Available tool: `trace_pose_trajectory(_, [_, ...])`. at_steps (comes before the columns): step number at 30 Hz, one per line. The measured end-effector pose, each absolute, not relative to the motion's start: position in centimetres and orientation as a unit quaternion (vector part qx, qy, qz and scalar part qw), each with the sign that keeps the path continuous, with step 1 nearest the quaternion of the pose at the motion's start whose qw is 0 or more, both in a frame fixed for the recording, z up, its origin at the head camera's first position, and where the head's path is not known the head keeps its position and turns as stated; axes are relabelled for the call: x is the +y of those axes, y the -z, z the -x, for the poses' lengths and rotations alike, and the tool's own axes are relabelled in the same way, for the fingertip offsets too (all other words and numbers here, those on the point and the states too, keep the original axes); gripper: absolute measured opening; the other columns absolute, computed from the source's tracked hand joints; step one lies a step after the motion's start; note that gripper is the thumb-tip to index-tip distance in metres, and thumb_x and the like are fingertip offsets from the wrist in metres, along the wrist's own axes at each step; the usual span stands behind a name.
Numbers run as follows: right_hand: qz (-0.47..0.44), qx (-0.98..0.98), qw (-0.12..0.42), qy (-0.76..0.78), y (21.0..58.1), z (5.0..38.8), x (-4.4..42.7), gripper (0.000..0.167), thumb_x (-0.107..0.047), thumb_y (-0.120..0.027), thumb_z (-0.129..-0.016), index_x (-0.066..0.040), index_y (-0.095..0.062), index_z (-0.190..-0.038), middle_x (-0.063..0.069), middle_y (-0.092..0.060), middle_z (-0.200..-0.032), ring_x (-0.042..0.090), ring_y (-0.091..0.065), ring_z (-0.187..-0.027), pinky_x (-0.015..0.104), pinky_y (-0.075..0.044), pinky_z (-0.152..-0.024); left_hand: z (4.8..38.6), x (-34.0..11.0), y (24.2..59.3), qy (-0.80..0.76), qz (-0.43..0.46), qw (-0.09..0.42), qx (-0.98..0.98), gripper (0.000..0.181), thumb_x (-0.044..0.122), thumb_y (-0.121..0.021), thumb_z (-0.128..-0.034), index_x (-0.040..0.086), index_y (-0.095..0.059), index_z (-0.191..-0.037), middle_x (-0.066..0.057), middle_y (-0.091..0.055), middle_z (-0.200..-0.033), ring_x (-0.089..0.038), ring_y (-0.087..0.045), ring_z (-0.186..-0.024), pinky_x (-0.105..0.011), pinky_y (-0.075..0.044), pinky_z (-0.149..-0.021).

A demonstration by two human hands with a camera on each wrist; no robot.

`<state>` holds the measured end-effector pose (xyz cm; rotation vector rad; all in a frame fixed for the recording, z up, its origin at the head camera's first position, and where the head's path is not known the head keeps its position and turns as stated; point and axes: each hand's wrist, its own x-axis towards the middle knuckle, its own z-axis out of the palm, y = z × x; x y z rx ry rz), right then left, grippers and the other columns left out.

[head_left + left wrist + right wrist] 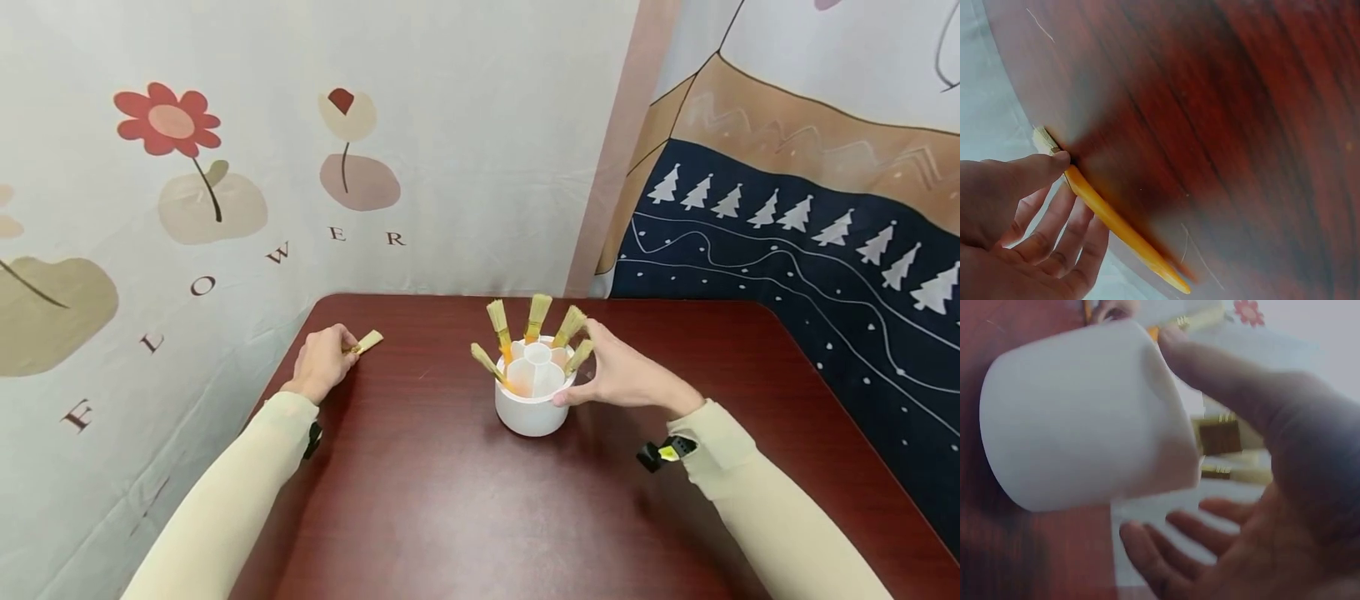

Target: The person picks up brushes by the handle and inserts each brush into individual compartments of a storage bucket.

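In the head view my left hand [324, 360] is over the table's left side, pinching a paintbrush between thumb and fingers. In the left wrist view its yellow handle [1129, 236] points away from the thumb and its pale bristles [1044, 140] stick out beyond the grip. My right hand [626, 371] is at the right side of a white round brush holder [531, 415] with compartments. Its thumb touches the rim; in the right wrist view the other fingers [1141, 550] are spread apart from the wall. Several paintbrushes [537, 317] stand bristles up in the holder.
The dark red-brown table [442, 500] has a light cloth [480, 167] with printed flowers hanging behind it. At the right hangs a navy cloth [750, 258] with white trees. Each wrist carries a small black camera [651, 456].
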<state>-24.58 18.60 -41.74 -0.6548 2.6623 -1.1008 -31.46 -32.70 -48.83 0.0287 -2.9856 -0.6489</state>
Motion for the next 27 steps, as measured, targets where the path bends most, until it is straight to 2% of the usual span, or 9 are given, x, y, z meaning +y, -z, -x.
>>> trace_pose_trajectory(3, [0.247, 0.865, 0.136, 0.414, 42.2, 25.6, 19.2, 0.115, -0.035, -0.103, -0.091, -0.012, -0.030, -0.177, 0.021, -0.059, -0.167, 0.037, -0.066, -0.146, 0.065, -0.058, -0.123, 31.2, -32.6, 48.9, 0.220, -0.008, 0.046, -0.974, 0.026, 0.010, -0.079, -0.1101, 0.001, -0.075, -0.134, -0.026, -0.081, -0.132, -0.048, -0.077, -0.117, -0.063, -0.063, -0.095])
trace_pose_trajectory(6, [0.259, 0.842, 0.163, 0.443, 42.7, 26.2, 19.4, 0.113, -0.029, -0.101, -0.094, -0.012, -0.031, -0.180, 0.019, -0.057, -0.174, 0.037, -0.067, -0.148, 0.063, -0.060, -0.123, 31.0, -32.3, 49.0, 0.233, -0.003, 0.057, -0.971, 0.034, 0.009, -0.078, -0.1102, -0.002, -0.072, -0.142, -0.028, -0.081, -0.136, -0.049, -0.077, -0.123, -0.065, -0.063, -0.101])
trace_pose_trajectory(10, [0.264, 0.834, 0.168, 0.454, 43.3, 26.5, 19.4, 0.108, -0.027, -0.101, -0.094, -0.007, -0.037, -0.178, 0.016, -0.054, -0.178, 0.037, -0.065, -0.151, 0.064, -0.059, -0.123, 30.7, -31.9, 49.0, 0.249, 0.008, 0.083, -0.965, 0.042, 0.009, -0.077, -0.1085, -0.005, -0.070, -0.148, -0.030, -0.080, -0.135, -0.048, -0.077, -0.124, -0.065, -0.061, -0.105])
trace_pose_trajectory(13, [0.261, 0.839, 0.158, 0.451, 43.5, 26.4, 19.3, 0.105, -0.029, -0.102, -0.092, -0.007, -0.041, -0.175, 0.015, -0.059, -0.172, 0.034, -0.068, -0.141, 0.064, -0.061, -0.119, 30.3, -31.1, 48.7, 0.257, 0.015, 0.104, -0.961, 0.046, 0.009, -0.075, -0.1076, -0.005, -0.070, -0.151, -0.030, -0.078, -0.133, -0.047, -0.076, -0.123, -0.065, -0.060, -0.107])
trace_pose_trajectory(17, [0.254, 0.851, 0.139, 0.437, 43.6, 26.0, 19.3, 0.105, -0.033, -0.103, -0.090, -0.010, -0.042, -0.172, 0.014, -0.060, -0.170, 0.030, -0.069, -0.129, 0.057, -0.062, -0.111, 29.5, -29.5, 47.8, 0.274, 0.029, 0.134, -0.952, 0.046, 0.010, -0.075, -0.1073, -0.006, -0.071, -0.150, -0.028, -0.075, -0.129, -0.046, -0.075, -0.120, -0.064, -0.059, -0.107])
trace_pose_trajectory(21, [0.250, 0.864, 0.122, 0.420, 43.5, 25.6, 19.0, 0.105, -0.036, -0.104, -0.089, -0.007, -0.043, -0.170, 0.015, -0.059, -0.171, 0.028, -0.071, -0.126, 0.048, -0.064, -0.107, 28.8, -27.8, 47.0, 0.298, 0.049, 0.170, -0.938, 0.040, 0.009, -0.077, -0.1061, -0.007, -0.075, -0.143, -0.027, -0.074, -0.124, -0.044, -0.077, -0.113, -0.061, -0.062, -0.103])
trace_pose_trajectory(25, [0.248, 0.872, 0.113, 0.407, 43.7, 25.3, 18.5, 0.106, -0.039, -0.104, -0.089, -0.004, -0.043, -0.169, 0.016, -0.059, -0.172, 0.028, -0.072, -0.131, 0.047, -0.064, -0.109, 28.1, -26.5, 46.4, 0.328, 0.066, 0.202, -0.920, 0.036, 0.006, -0.078, -0.1034, -0.006, -0.076, -0.138, -0.025, -0.074, -0.121, -0.042, -0.081, -0.106, -0.055, -0.070, -0.097])
trace_pose_trajectory(27, [0.248, 0.873, 0.110, 0.405, 43.8, 25.1, 18.2, 0.106, -0.040, -0.104, -0.089, -0.004, -0.044, -0.168, 0.017, -0.058, -0.172, 0.030, -0.071, -0.137, 0.051, -0.064, -0.112, 27.7, -25.8, 46.1, 0.344, 0.074, 0.217, -0.910, 0.035, 0.005, -0.079, -0.1018, -0.006, -0.076, -0.135, -0.024, -0.074, -0.118, -0.041, -0.083, -0.103, -0.047, -0.072, -0.090])
